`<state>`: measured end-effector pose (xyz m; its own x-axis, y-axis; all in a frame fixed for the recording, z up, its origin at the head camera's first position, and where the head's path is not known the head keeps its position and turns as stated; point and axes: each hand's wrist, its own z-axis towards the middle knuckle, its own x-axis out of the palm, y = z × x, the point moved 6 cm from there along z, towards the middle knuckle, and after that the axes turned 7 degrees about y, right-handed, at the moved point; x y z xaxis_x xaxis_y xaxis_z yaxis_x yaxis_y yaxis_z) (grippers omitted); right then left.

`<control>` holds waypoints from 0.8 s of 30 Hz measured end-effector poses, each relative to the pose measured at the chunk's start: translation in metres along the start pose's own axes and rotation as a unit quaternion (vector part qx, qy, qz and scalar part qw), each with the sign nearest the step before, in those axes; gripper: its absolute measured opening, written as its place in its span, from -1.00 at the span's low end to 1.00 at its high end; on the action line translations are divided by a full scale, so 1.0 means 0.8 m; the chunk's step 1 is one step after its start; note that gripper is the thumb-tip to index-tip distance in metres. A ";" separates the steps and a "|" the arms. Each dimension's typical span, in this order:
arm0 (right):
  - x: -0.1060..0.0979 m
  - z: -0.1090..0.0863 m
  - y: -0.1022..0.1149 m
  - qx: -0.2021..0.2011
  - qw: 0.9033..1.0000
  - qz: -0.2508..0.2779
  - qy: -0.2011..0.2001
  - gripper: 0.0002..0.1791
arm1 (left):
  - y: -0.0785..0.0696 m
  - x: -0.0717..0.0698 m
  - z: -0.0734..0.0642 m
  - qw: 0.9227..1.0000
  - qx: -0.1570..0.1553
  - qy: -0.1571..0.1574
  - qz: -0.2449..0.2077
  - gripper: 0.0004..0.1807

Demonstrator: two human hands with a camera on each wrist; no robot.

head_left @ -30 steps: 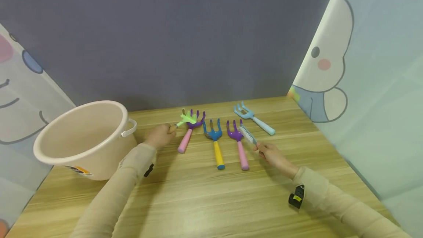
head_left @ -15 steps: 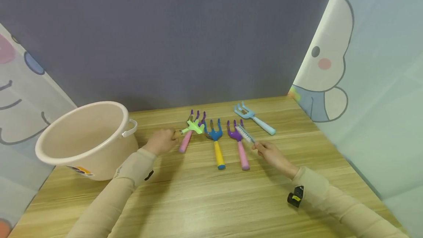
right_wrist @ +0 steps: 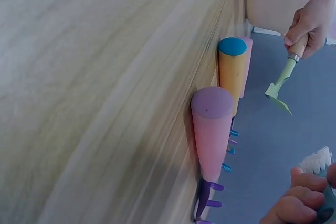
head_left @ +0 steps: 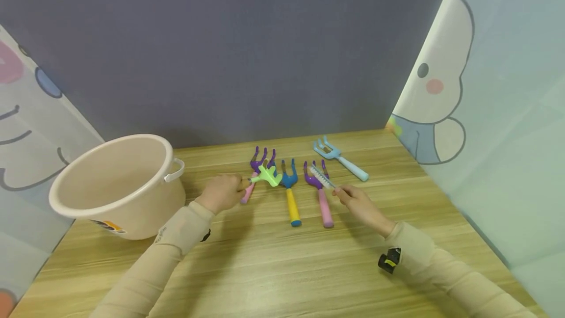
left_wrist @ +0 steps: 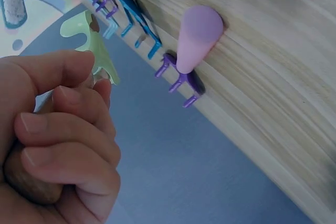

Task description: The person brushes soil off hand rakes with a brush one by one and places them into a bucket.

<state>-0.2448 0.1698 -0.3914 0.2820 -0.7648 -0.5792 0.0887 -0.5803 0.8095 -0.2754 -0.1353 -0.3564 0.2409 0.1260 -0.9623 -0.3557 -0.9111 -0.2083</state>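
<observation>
My left hand [head_left: 222, 193] grips the wooden handle of a small light-green hand rake [head_left: 268, 175], fingers curled round it in the left wrist view. The rake's head is above the table and overlaps a purple hand fork with a pink handle [head_left: 249, 194] and a blue fork with a yellow handle [head_left: 292, 207]. In my right hand [head_left: 359, 205] is a small brush [head_left: 321, 176] with white bristles and a blue-grey handle. Its bristles overlap a second purple fork with a pink handle [head_left: 325, 210]. The right wrist view shows the bristles [right_wrist: 317, 160] raised off the table.
A large beige bucket [head_left: 132, 215] with a white side handle stands at the left. A light-blue hand fork [head_left: 353, 167] lies at the back right. Behind the wooden table [head_left: 273, 269] rises a dark grey panel [head_left: 247, 63], with cartoon-printed curtains on both sides.
My left hand has moved right and slightly nearer with the green rake, its head passing from the left purple fork toward the blue one. The brush has shifted slightly left.
</observation>
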 end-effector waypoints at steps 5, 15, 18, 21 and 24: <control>-0.002 0.001 0.002 -0.013 1.000 -0.017 -0.010 -0.55 | -0.010 -0.001 -0.004 0.999 0.015 -0.025 0.030 -0.77; 0.000 0.000 0.019 -0.050 0.995 -0.088 -0.016 -0.53 | -0.029 0.006 -0.011 0.996 0.041 -0.021 0.070 -0.68; 0.004 0.002 0.027 -0.063 0.992 -0.107 -0.012 -0.54 | -0.032 0.007 -0.011 0.998 0.028 -0.022 0.056 -0.69; 0.009 0.004 0.035 -0.081 0.987 -0.136 -0.012 -0.56 | -0.039 0.006 -0.012 0.997 0.035 -0.033 0.057 -0.70; 0.013 0.007 0.043 -0.093 0.981 -0.171 -0.019 -0.61 | -0.047 0.007 -0.013 0.995 0.054 -0.043 0.072 -0.73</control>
<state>-0.2442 0.1404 -0.3703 0.1703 -0.5458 -0.8204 0.3450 -0.7468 0.5685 -0.2513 -0.1047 -0.3524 0.1040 0.0340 -0.9940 -0.4777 -0.8749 -0.0799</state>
